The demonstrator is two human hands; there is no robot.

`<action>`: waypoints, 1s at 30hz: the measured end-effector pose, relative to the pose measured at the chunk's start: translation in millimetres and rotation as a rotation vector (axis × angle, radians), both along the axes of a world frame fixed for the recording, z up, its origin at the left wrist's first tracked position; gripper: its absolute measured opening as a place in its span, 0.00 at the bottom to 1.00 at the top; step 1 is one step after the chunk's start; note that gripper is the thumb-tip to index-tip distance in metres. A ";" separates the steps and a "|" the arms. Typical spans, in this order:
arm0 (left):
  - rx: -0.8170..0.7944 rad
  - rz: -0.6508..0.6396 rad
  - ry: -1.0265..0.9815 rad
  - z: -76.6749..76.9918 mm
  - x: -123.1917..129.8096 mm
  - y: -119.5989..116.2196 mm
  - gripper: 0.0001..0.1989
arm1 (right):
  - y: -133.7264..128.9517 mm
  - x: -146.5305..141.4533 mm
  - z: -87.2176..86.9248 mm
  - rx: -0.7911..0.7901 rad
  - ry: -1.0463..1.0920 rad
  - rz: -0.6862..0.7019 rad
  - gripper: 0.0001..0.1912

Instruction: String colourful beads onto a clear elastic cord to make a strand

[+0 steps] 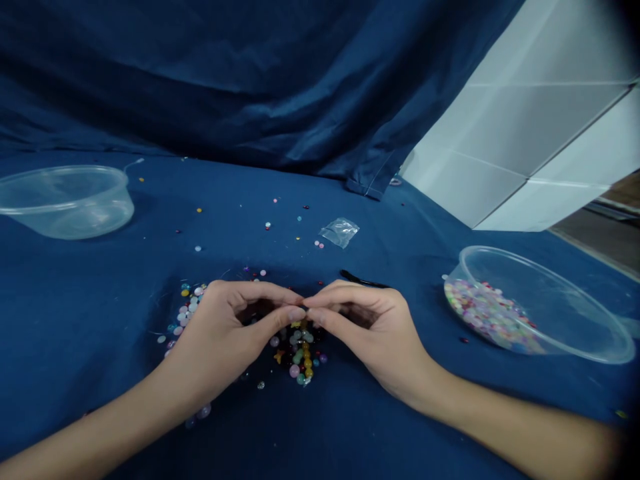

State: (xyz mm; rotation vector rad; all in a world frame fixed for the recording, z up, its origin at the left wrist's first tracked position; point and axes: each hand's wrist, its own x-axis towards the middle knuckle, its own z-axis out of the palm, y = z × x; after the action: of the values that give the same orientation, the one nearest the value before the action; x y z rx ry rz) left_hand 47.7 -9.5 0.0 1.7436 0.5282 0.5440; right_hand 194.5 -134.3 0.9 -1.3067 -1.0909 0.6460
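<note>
Blue cloth covers the work surface, and a darker blue curtain hangs behind it at the far side. Near the middle, the left hand and the right hand meet at their fingertips. On each hand the thumb and fingers are pinched closed; what sits between the tips is too small to make out. Just below them a row of amber beads runs toward the near side among loose beads of pink, green and purple, with a gold star bead to the left. Whether the row hangs from the fingers or lies on the surface, I cannot tell.

The left hand and forearm partly block a cluster of white and pale beads; the right hand hides part of a slim black object just beyond it. Farther off lies a crinkled plastic packet, with stray beads scattered to its left. One see-through bowl stands at the far left. Another, a tilted-looking plastic tub on the right, holds many mixed beads. White panels stand at the far right, beside the curtain.
</note>
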 end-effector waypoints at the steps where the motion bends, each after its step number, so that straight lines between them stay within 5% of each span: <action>1: 0.006 0.003 -0.004 0.0 0.1 -0.1 0.06 | -0.1 0.0 0.4 -0.010 0.002 -0.003 0.05; 30: 0.066 -0.008 0.043 5.6 2.2 -0.1 0.07 | 1.6 -1.9 3.7 -0.144 0.050 -0.031 0.03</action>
State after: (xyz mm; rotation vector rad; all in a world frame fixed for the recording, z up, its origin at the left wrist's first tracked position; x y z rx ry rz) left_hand 49.9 -9.6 5.6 1.8227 0.5384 0.5240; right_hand 192.5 -132.7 4.6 -1.4203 -0.9962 0.7420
